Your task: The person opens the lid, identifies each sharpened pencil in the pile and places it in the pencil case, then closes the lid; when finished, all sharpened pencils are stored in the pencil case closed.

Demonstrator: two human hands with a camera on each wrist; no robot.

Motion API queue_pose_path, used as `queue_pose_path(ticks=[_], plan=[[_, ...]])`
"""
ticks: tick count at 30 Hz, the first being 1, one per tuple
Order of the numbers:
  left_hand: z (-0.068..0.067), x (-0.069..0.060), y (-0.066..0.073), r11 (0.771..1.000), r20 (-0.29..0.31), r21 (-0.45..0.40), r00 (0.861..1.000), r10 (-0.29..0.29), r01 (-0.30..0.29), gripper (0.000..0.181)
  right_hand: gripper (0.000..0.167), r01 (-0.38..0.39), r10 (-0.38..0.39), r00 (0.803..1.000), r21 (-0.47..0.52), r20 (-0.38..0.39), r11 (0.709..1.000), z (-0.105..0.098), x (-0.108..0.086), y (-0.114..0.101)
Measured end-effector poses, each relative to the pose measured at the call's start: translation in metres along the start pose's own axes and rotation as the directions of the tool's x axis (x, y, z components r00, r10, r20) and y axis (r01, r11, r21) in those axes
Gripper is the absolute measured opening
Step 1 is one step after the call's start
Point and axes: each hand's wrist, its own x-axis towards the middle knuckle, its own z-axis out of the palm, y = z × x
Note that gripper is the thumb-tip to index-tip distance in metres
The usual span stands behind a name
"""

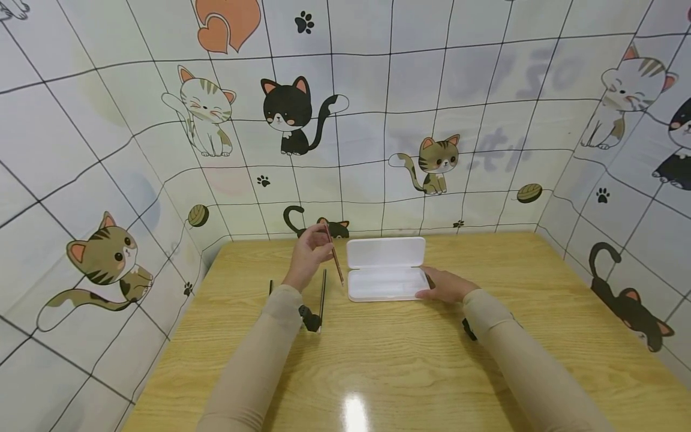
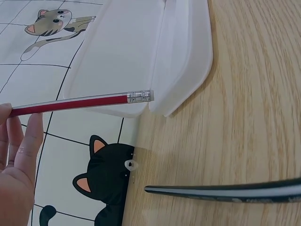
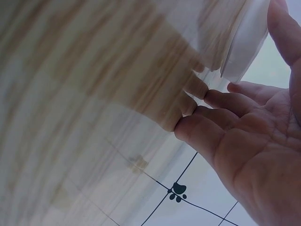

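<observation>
My left hand (image 1: 309,257) pinches a red pencil (image 1: 335,257) between thumb and fingers, left of the white pencil case (image 1: 385,294). In the left wrist view the red pencil (image 2: 84,102) has a silver ferrule and eraser pointing toward the case, the end away from my fingers. The case lies with its lid (image 1: 385,252) raised at the back, and its tray looks bare. My right hand (image 1: 447,284) holds the case's right end, thumb at the front corner. In the right wrist view my fingers (image 3: 216,127) touch the table beside the case wall (image 3: 247,44).
A dark pencil (image 2: 225,190) lies on the wooden table (image 1: 388,360) left of the case. Another dark stick (image 1: 271,287) shows partly behind the left forearm. A cat-printed cloth (image 1: 367,120) encloses the table's back and sides.
</observation>
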Motion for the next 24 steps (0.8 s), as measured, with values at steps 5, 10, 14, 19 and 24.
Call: queue_pose_path(ticks=[5,10,14,19,24], plan=[[0.004,0.0,0.001,0.999,-0.007,-0.021,1.0,0.031,-0.031,0.048,0.089,-0.008,0.009,1.0,-0.007,0.003,1.0,0.001,0.0,-0.001],[0.009,0.002,-0.001,0.997,-0.013,-0.031,0.997,0.074,-0.074,0.047,0.088,-0.009,0.009,1.0,-0.013,0.002,1.0,0.0,-0.001,-0.001],[0.013,0.004,-0.004,0.996,-0.013,-0.017,0.996,0.092,-0.092,0.046,0.088,-0.007,0.007,1.0,-0.024,-0.001,1.0,0.0,-0.001,-0.001],[0.019,0.005,-0.007,0.996,-0.017,0.021,0.996,0.093,-0.092,0.045,0.088,-0.006,0.006,1.0,-0.026,-0.002,1.0,0.0,-0.001,0.0],[0.025,0.004,-0.007,0.994,-0.012,0.057,0.996,0.093,-0.092,0.046,0.088,0.002,-0.002,1.0,-0.019,-0.006,1.0,0.001,0.0,0.001]])
